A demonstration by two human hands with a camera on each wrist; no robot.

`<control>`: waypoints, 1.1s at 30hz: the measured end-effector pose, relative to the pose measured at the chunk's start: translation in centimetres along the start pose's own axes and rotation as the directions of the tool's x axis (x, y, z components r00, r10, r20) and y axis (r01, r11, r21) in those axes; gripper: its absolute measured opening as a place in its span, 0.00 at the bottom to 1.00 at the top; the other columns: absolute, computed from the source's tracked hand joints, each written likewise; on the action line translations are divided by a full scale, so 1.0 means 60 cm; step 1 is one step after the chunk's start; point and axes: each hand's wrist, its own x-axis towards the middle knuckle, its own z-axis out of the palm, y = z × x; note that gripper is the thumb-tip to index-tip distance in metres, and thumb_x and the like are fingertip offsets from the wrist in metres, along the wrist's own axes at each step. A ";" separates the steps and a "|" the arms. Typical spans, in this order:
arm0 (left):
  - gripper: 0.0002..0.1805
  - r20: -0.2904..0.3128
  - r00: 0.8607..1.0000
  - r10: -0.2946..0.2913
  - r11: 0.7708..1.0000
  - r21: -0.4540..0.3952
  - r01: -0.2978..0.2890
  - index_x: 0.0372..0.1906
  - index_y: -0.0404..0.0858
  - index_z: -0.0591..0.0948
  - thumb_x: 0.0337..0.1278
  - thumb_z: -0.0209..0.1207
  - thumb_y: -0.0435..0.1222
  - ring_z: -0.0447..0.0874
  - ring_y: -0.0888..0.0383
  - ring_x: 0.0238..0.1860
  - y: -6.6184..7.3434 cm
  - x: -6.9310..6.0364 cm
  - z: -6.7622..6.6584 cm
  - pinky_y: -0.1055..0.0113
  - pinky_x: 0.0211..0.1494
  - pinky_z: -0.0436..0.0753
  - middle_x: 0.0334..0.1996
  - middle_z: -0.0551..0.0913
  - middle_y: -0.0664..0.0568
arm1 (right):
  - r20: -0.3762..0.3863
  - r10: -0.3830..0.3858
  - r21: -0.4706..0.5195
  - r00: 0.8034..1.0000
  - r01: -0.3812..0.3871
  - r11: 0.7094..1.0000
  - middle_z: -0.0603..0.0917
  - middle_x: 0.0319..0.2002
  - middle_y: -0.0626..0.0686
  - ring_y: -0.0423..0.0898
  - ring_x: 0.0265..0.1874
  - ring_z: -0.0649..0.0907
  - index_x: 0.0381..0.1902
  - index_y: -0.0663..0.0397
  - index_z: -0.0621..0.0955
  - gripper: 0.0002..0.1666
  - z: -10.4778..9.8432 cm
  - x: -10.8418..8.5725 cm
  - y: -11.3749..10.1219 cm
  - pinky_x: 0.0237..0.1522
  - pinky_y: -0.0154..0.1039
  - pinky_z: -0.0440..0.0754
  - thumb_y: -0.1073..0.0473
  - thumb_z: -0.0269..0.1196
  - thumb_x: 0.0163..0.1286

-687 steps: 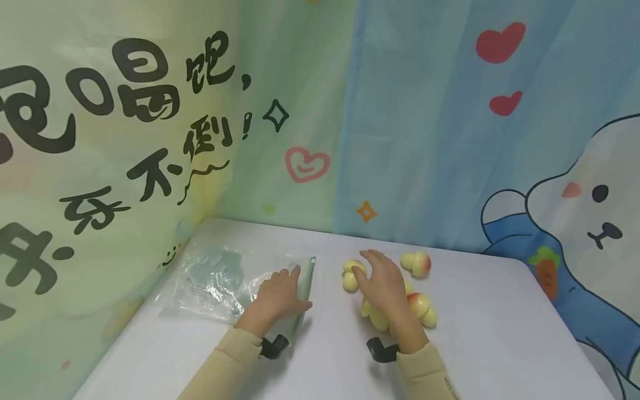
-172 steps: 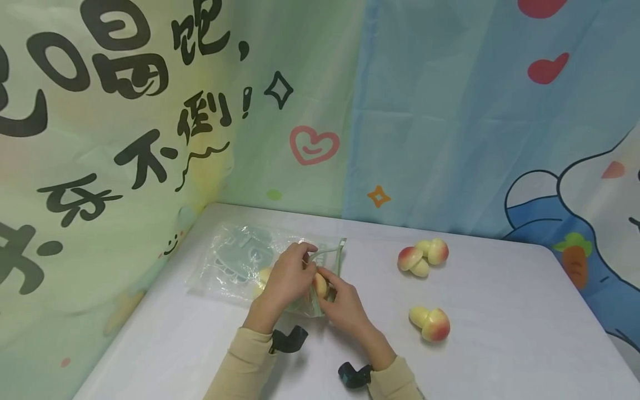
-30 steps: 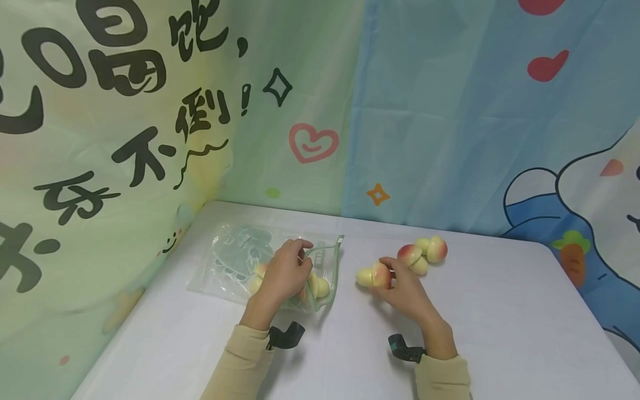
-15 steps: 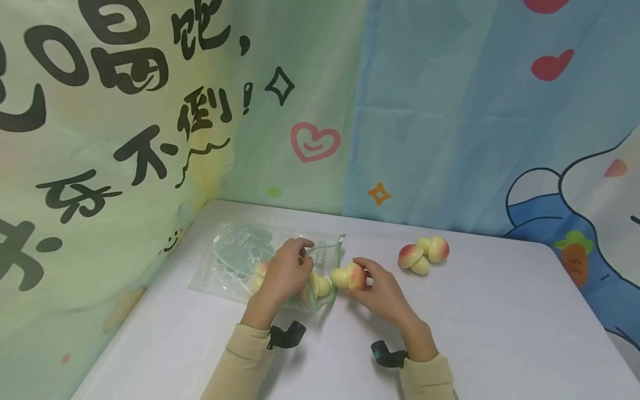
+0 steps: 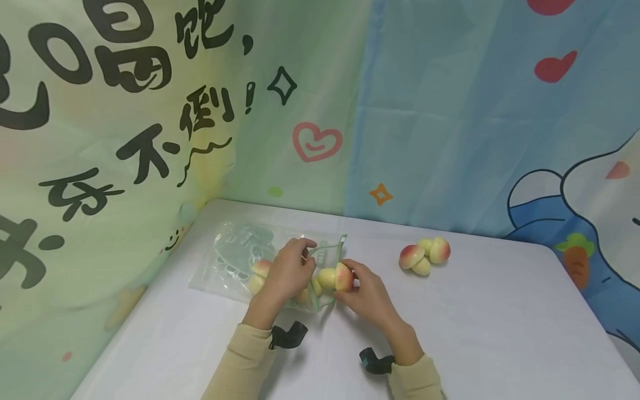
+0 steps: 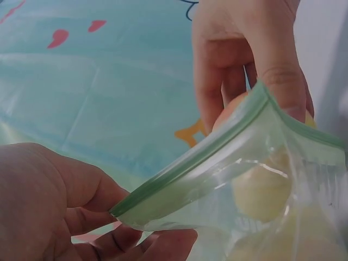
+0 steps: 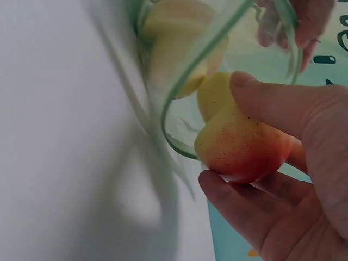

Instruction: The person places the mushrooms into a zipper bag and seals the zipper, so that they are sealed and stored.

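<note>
A clear zip bag with a green zip edge lies on the table, its mouth facing right. My left hand pinches the upper edge of the mouth; the left wrist view shows the green zip strip between thumb and fingers, with the mouth spread. My right hand grips a toy mushroom, yellow with a red-blushed cap, between thumb and fingers. Its yellow stem points into the mouth, while the cap stays outside. Several similar mushrooms lie inside the bag, partly hidden behind my left hand.
Two more toy mushrooms lie touching each other towards the back right of the white table. Printed cloth curtains hang behind the table and along its left side.
Over the last second my right hand has moved left with the mushroom, from beside the loose pair to the bag's mouth. Earlier, more mushrooms lay on the table. My left hand stays at the bag.
</note>
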 end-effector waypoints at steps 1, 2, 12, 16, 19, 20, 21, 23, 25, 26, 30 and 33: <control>0.18 0.005 1.000 -0.001 1.000 0.002 0.001 0.53 0.35 0.80 0.58 0.55 0.30 0.79 0.58 0.32 0.000 0.000 0.000 0.66 0.31 0.76 0.33 0.73 0.51 | -0.007 -0.007 -0.005 1.000 0.007 1.000 0.80 0.55 0.57 0.49 0.49 0.82 0.62 0.60 0.74 0.42 0.003 0.000 0.001 0.44 0.39 0.83 0.66 0.77 0.48; 0.18 0.009 1.000 0.001 1.000 0.004 -0.001 0.53 0.35 0.80 0.58 0.55 0.31 0.79 0.58 0.32 0.001 0.000 0.001 0.66 0.32 0.76 0.33 0.74 0.51 | -0.013 -0.015 -0.011 1.000 0.015 1.000 0.80 0.55 0.56 0.49 0.49 0.82 0.62 0.60 0.74 0.42 0.007 0.000 0.001 0.44 0.39 0.83 0.65 0.77 0.48; 0.17 0.028 0.999 0.017 0.998 0.059 -0.019 0.54 0.36 0.80 0.58 0.56 0.32 0.77 0.57 0.34 0.003 -0.002 0.006 0.65 0.34 0.76 0.34 0.74 0.51 | 0.013 -0.023 0.045 1.000 0.023 0.999 0.80 0.55 0.57 0.49 0.49 0.83 0.63 0.61 0.74 0.43 0.038 -0.001 0.002 0.43 0.36 0.83 0.64 0.78 0.48; 0.17 0.030 1.000 0.011 0.999 0.049 -0.012 0.54 0.37 0.80 0.59 0.55 0.31 0.77 0.58 0.34 0.005 -0.002 0.006 0.66 0.32 0.76 0.34 0.74 0.52 | 0.035 -0.021 0.080 0.999 0.018 0.997 0.80 0.54 0.56 0.50 0.49 0.82 0.62 0.60 0.74 0.42 0.048 -0.001 0.007 0.43 0.34 0.83 0.67 0.77 0.49; 0.17 0.038 0.999 0.006 0.999 0.047 -0.008 0.54 0.37 0.80 0.59 0.56 0.32 0.78 0.57 0.35 0.007 -0.002 0.007 0.66 0.33 0.77 0.35 0.74 0.51 | 0.061 -0.021 0.093 0.998 0.016 0.996 0.80 0.55 0.57 0.50 0.50 0.82 0.63 0.59 0.73 0.41 0.053 -0.003 0.008 0.44 0.33 0.83 0.70 0.75 0.50; 0.17 0.041 0.999 0.008 0.999 0.048 -0.010 0.54 0.37 0.80 0.59 0.56 0.32 0.78 0.57 0.35 0.007 -0.002 0.008 0.65 0.33 0.77 0.35 0.75 0.51 | 0.069 -0.021 0.095 0.997 0.014 0.995 0.79 0.56 0.57 0.50 0.50 0.82 0.63 0.59 0.73 0.41 0.053 -0.004 0.008 0.44 0.33 0.83 0.70 0.75 0.50; 0.17 0.042 0.999 0.010 0.999 0.049 -0.012 0.53 0.37 0.80 0.59 0.56 0.32 0.78 0.56 0.35 0.007 -0.002 0.009 0.65 0.33 0.77 0.35 0.75 0.51 | 0.073 -0.021 0.094 0.997 0.015 0.995 0.79 0.56 0.57 0.50 0.50 0.82 0.63 0.58 0.73 0.41 0.054 -0.005 0.009 0.44 0.33 0.82 0.70 0.74 0.50; 0.17 0.040 0.999 0.015 0.998 0.057 -0.017 0.53 0.37 0.80 0.59 0.57 0.32 0.79 0.56 0.35 0.008 -0.002 0.010 0.65 0.34 0.77 0.35 0.75 0.51 | 0.081 -0.025 0.101 0.996 0.017 0.995 0.79 0.56 0.57 0.50 0.50 0.82 0.63 0.57 0.73 0.41 0.056 -0.005 0.009 0.44 0.33 0.83 0.71 0.73 0.51; 0.17 0.038 0.999 0.017 0.998 0.060 -0.019 0.53 0.36 0.80 0.59 0.57 0.32 0.78 0.56 0.35 0.009 -0.002 0.010 0.65 0.33 0.77 0.35 0.75 0.51 | 0.096 -0.028 0.100 0.995 0.018 0.995 0.80 0.54 0.57 0.48 0.46 0.83 0.64 0.55 0.73 0.41 0.058 -0.006 0.009 0.41 0.33 0.83 0.72 0.73 0.51; 0.17 0.038 0.999 0.015 0.998 0.060 -0.018 0.53 0.37 0.80 0.59 0.57 0.32 0.78 0.57 0.35 0.010 -0.003 0.010 0.66 0.33 0.77 0.35 0.75 0.51 | 0.107 -0.027 0.104 0.994 0.016 0.994 0.81 0.54 0.57 0.48 0.45 0.83 0.65 0.54 0.73 0.41 0.058 -0.006 0.009 0.40 0.33 0.83 0.72 0.72 0.51; 0.16 0.037 0.999 0.018 0.998 0.064 -0.021 0.53 0.36 0.80 0.59 0.57 0.31 0.78 0.57 0.34 0.011 -0.003 0.009 0.66 0.33 0.77 0.35 0.75 0.50 | 0.152 -0.025 0.119 0.988 0.007 0.993 0.82 0.54 0.58 0.47 0.42 0.85 0.67 0.51 0.71 0.43 0.060 -0.006 0.009 0.36 0.32 0.83 0.73 0.69 0.52; 0.17 0.039 0.999 0.018 0.998 0.067 -0.020 0.53 0.36 0.80 0.58 0.56 0.31 0.78 0.57 0.34 0.011 -0.003 0.009 0.66 0.33 0.77 0.35 0.75 0.50 | 0.185 -0.031 0.148 0.982 0.003 0.989 0.80 0.57 0.59 0.49 0.46 0.84 0.69 0.52 0.70 0.43 0.061 -0.004 0.010 0.38 0.31 0.83 0.73 0.68 0.54</control>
